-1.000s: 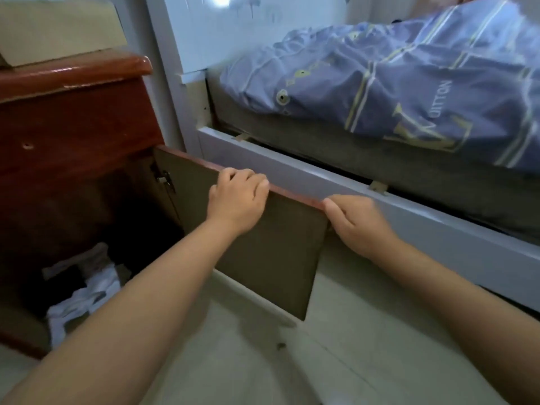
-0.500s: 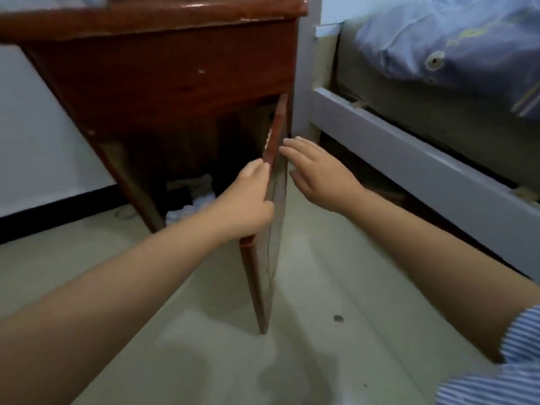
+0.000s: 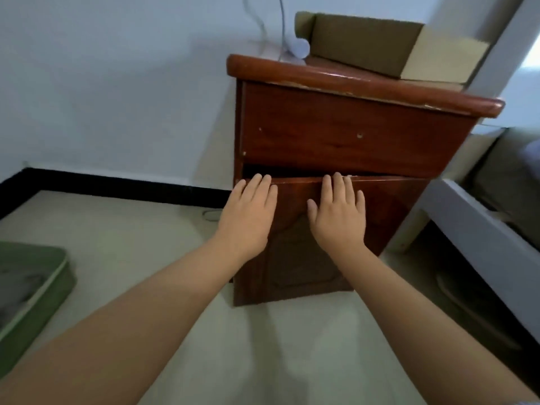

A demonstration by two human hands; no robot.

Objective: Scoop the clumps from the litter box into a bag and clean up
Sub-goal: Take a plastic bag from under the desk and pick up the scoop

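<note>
Your left hand [image 3: 248, 217], item one: flat and open, fingers together, palm laid against the upper left of the cabinet door [image 3: 315, 258], fingertips at its top edge; nothing grasped. Your right hand [image 3: 339, 217], item two: likewise spread and empty, palm on the door's upper middle. Both palms sit high on the panel, probably to press it shut evenly against the nightstand [image 3: 350, 133]; a dark gap shows above the door's top edge, so it may not be fully seated. Near left: a green tray [image 3: 35, 285] on the floor, cut off by the frame, grey contents inside, likely the litter box; well apart from both hands. No bag or scoop in view. Floor [image 3: 140, 238]: pale, smooth tile, bare around the cabinet. Right: a white bed frame [image 3: 473, 226] beside the nightstand. Far: a cardboard box [image 3: 380, 48] on the nightstand top, a white cable [image 3: 282, 19] behind it, a pale wall [image 3: 102, 83] with a black skirting [image 3: 117, 185].
</note>
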